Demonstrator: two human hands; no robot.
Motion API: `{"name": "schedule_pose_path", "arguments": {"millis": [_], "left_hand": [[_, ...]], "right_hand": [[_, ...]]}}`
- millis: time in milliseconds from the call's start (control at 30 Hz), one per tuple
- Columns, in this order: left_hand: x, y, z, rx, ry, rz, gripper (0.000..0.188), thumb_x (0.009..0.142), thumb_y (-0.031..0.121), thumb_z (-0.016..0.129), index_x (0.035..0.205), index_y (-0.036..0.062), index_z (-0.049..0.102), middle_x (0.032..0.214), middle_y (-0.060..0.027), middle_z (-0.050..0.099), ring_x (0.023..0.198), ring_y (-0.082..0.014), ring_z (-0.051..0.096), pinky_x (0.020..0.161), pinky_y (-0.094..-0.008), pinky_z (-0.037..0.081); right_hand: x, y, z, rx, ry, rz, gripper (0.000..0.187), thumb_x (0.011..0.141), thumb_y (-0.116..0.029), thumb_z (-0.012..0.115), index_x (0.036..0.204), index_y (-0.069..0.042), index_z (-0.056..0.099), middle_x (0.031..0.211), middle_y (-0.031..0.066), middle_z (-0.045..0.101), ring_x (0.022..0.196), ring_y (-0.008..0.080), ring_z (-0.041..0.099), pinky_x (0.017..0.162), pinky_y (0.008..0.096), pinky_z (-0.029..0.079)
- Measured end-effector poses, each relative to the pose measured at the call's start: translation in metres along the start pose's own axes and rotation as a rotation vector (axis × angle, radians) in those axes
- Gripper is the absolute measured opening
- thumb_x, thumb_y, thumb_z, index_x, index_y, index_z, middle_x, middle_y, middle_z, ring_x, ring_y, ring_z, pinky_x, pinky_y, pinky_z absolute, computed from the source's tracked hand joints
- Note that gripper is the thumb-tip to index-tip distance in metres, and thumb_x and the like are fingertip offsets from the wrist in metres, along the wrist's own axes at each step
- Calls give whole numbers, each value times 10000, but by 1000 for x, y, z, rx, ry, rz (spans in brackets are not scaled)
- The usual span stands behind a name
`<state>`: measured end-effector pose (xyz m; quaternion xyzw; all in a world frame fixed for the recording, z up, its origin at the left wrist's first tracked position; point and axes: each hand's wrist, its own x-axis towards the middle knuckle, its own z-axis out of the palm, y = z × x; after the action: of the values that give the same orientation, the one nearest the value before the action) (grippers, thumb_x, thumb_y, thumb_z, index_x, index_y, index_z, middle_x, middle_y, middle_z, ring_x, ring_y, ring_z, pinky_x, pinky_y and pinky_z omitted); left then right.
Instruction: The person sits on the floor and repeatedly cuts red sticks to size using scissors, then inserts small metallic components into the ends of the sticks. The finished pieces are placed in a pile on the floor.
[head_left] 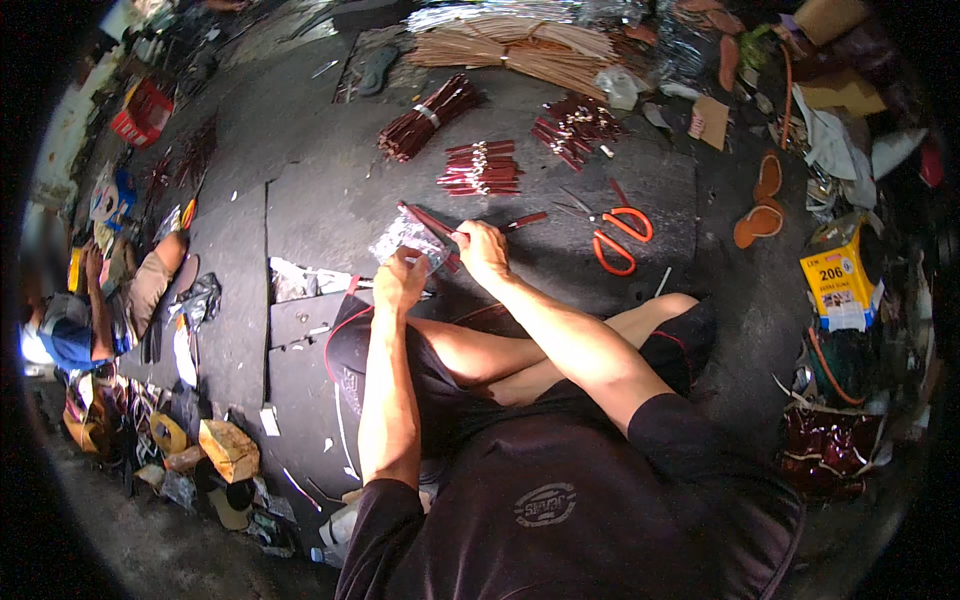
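Dark floor (330,200): hands (440,265) w/ clear packet (408,238)

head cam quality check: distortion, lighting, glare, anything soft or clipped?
Head view: strong fisheye, black vignette at the corners, floor slab edges bowing toward the rim. Centre is evenly lit and sharp on the left hand, right hand and orange scissors. The clear plastic bag throws glare. Rim is dim and soft; a blown-out patch sits at far left.

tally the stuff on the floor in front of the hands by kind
Dark red stick bundles: 3
Orange scissors: 1
Tan stick pile: 1
Clear packet, in both hands: 1
Total: 6
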<state>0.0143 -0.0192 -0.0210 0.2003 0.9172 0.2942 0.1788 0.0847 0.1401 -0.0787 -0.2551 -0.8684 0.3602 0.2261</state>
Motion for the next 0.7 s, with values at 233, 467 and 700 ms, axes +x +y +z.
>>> {"name": "schedule_pose_path", "arguments": {"millis": [233,467,700], "left_hand": [[3,20,-9,-224,-151,-38,447,892,439,591,1031,30,704,842,-148,709,784,-252,694,767,-352,534],[0,63,-8,-1231,-140,-265,463,949,462,576,1128,37,627,929,-72,648,855,-160,628,801,-294,520],[-43,108,4,-1430,-85,7,175,952,173,622,1055,35,651,919,-48,669,792,-118,633,762,-262,537]], "right_hand": [[11,-17,-24,-183,-58,-141,148,886,-215,579,885,-91,659,904,169,642,817,362,646,709,476,516],[27,-59,-111,144,-189,-439,160,851,-112,674,984,-24,688,967,117,669,876,267,664,778,353,538],[7,-63,-195,649,-434,83,257,929,-147,642,1121,21,606,945,105,674,833,148,658,753,295,545]]}}
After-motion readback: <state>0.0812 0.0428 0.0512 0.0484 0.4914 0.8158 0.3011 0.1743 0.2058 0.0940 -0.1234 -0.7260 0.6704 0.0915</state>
